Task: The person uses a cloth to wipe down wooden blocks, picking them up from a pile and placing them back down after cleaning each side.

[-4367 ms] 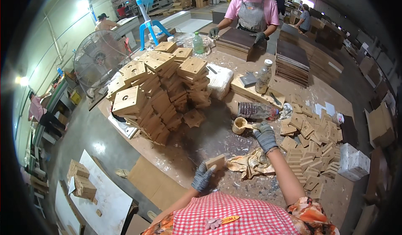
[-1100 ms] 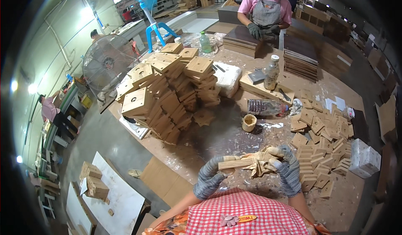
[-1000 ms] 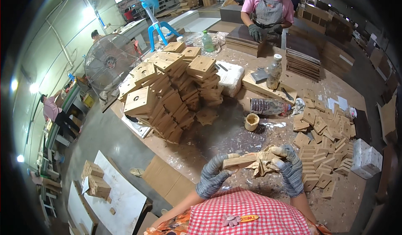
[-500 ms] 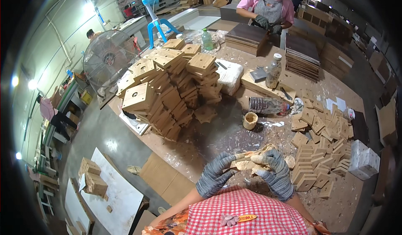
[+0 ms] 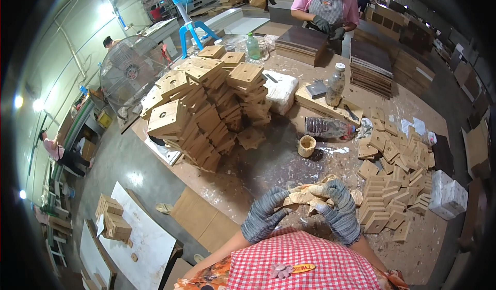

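Note:
A tan, crumpled, cloth-like piece [image 5: 304, 194] is pinched between my two grey-gloved hands just above the near part of the worktable [image 5: 227, 192]. My left hand [image 5: 265, 213] grips its left end between thumb and fingers. At the other end, my right hand [image 5: 338, 207] has its fingers curled round the piece. Some of it is hidden behind the fingers, and I cannot tell whether it is cloth or paper. Beyond my hands stands a small tan cup [image 5: 306, 146]. Small wooden blocks with holes [image 5: 385, 202] lie heaped beside my right hand.
Tall stacks of square wooden pieces [image 5: 199, 104] stand at the left. Farther back are a plastic bottle on its side [image 5: 325, 127], a clear bottle [image 5: 336, 86] and a green bottle [image 5: 253, 47]. A gloved co-worker [image 5: 325, 11] handles dark panels [image 5: 299, 44] across the table.
Both hands keep hold of the crumpled piece, with its folds slightly shifted. The whole view has moved a little. The co-worker's hands stay over the dark panels.

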A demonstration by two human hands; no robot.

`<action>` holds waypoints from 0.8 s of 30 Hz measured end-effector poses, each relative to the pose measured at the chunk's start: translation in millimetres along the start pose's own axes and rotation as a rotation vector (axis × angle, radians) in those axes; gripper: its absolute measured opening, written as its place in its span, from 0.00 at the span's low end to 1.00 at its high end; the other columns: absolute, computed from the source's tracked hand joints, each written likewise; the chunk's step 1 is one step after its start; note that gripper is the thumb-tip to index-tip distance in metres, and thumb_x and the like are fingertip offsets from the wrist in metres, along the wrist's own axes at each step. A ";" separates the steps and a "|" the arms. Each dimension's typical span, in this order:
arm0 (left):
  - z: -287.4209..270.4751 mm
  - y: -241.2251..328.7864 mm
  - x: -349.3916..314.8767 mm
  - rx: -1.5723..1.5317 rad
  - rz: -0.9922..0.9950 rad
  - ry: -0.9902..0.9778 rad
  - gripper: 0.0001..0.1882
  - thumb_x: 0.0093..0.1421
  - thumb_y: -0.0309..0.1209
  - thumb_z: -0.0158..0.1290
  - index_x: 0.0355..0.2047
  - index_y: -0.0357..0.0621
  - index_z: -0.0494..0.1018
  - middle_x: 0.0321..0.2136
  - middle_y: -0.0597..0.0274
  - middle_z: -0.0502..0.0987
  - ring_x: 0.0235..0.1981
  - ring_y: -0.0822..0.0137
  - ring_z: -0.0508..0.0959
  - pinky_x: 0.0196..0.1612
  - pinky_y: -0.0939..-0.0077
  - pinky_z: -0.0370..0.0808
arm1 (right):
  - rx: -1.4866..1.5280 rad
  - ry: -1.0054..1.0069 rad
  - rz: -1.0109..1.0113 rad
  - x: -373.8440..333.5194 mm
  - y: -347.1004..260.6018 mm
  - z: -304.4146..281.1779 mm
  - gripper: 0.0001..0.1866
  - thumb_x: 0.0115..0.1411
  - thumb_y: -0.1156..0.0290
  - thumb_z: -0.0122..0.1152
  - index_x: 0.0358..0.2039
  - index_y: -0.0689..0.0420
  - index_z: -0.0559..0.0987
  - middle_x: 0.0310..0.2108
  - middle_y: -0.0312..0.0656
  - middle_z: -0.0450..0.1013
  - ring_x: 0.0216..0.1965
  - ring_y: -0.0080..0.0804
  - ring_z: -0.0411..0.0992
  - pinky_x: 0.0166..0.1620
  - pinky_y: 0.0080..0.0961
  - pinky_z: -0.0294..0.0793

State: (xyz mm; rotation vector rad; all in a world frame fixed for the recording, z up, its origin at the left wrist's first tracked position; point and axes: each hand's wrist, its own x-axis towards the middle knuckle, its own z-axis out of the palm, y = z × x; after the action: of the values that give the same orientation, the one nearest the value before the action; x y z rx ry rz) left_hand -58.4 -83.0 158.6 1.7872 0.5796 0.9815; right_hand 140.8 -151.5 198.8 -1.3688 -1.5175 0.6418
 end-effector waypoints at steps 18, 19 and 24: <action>-13.3 -29.5 2.0 -0.980 -0.918 0.248 0.28 0.57 0.39 0.54 0.51 0.33 0.63 0.44 0.53 0.72 0.45 0.56 0.75 0.46 0.59 0.77 | 0.508 0.358 0.384 -7.4 14.7 -27.3 0.18 0.54 0.69 0.61 0.45 0.61 0.75 0.41 0.40 0.73 0.41 0.24 0.71 0.45 0.20 0.72; -13.4 -27.8 6.6 -0.983 -0.936 0.259 0.28 0.57 0.39 0.54 0.51 0.33 0.62 0.44 0.53 0.72 0.45 0.56 0.75 0.44 0.61 0.78 | 0.567 0.356 0.394 -8.0 17.0 -29.6 0.18 0.54 0.70 0.61 0.46 0.61 0.75 0.41 0.40 0.73 0.40 0.24 0.72 0.44 0.20 0.74; -13.2 -27.3 2.4 -1.010 -0.991 0.295 0.23 0.59 0.39 0.52 0.52 0.45 0.64 0.47 0.54 0.70 0.44 0.58 0.76 0.38 0.70 0.81 | 0.519 0.358 0.442 -18.8 31.7 -24.7 0.18 0.55 0.71 0.60 0.46 0.61 0.74 0.41 0.40 0.73 0.40 0.24 0.72 0.44 0.20 0.74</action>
State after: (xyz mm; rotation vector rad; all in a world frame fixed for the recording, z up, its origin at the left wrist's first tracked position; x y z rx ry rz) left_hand -66.7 -63.2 137.2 0.3418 0.8227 0.6105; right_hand 175.3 -167.1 175.7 -1.3201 -0.6967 0.9278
